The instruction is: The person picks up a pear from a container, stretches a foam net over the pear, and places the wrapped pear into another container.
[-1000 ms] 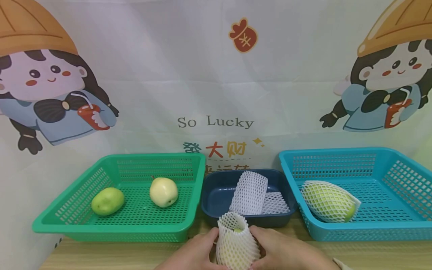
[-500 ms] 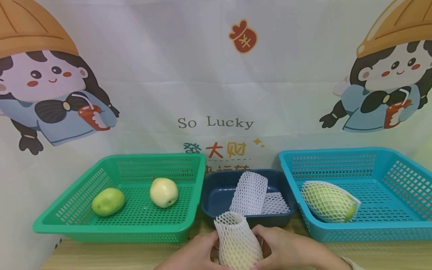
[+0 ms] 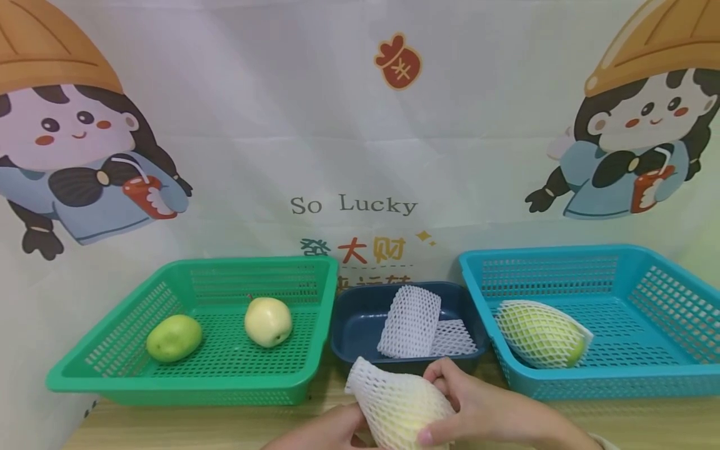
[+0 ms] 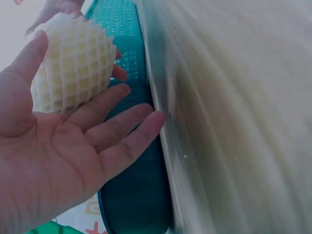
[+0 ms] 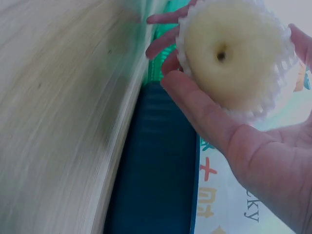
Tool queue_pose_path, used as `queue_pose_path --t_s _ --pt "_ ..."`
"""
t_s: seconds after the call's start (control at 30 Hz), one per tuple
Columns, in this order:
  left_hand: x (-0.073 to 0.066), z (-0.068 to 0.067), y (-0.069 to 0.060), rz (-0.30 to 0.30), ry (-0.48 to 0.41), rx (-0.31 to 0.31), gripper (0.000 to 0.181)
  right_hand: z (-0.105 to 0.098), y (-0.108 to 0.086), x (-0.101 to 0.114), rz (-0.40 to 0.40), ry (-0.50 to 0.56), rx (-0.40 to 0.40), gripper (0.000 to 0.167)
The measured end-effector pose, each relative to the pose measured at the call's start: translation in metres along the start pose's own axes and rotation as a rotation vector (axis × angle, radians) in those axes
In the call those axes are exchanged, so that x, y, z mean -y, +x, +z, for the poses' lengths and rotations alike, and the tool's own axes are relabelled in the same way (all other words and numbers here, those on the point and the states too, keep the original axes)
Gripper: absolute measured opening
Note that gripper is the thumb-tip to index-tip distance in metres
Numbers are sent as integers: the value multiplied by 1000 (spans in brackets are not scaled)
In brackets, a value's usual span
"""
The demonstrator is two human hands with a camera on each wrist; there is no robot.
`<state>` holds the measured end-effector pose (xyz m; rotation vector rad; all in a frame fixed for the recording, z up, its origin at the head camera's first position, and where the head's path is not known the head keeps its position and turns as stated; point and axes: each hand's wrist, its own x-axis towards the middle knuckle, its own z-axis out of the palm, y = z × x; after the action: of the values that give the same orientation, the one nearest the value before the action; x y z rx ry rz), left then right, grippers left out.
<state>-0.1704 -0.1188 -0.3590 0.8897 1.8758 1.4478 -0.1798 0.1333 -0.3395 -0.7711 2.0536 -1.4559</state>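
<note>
A pale yellow pear in a white foam net [image 3: 402,406] is held low in front of the dark blue bin, tilted with the net's narrow end to the upper left. My right hand [image 3: 484,406] grips its right side, thumb in front. At its lower left is my left hand [image 3: 323,430]. The left wrist view shows the left hand [image 4: 63,151] with thumb and index finger against the net [image 4: 75,63], the other fingers spread. In the right wrist view the pear's bare end [image 5: 231,53] shows inside the net, beside the right hand [image 5: 248,141].
A green basket [image 3: 197,384] at the left holds a green fruit [image 3: 174,338] and a pale pear [image 3: 268,322]. The dark blue bin [image 3: 360,319] holds foam nets [image 3: 410,320]. In the blue basket [image 3: 624,375] at the right lies a netted green fruit [image 3: 540,334].
The netted pear has tipped from nearly upright toward the left. My right hand has moved around its right side, with the thumb now on the front. The head view has shifted slightly.
</note>
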Motion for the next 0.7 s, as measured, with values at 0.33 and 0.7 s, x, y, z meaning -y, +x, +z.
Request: queue_pose_path --t_s 0.33,0.7 --pt "-9 -19 -12 -40 488 -86 27 -8 -7 10 11 -177 -40 65" --pt "-23 -24 -14 11 574 -276 7 -11 -8 -2 -44 -224 33 57"
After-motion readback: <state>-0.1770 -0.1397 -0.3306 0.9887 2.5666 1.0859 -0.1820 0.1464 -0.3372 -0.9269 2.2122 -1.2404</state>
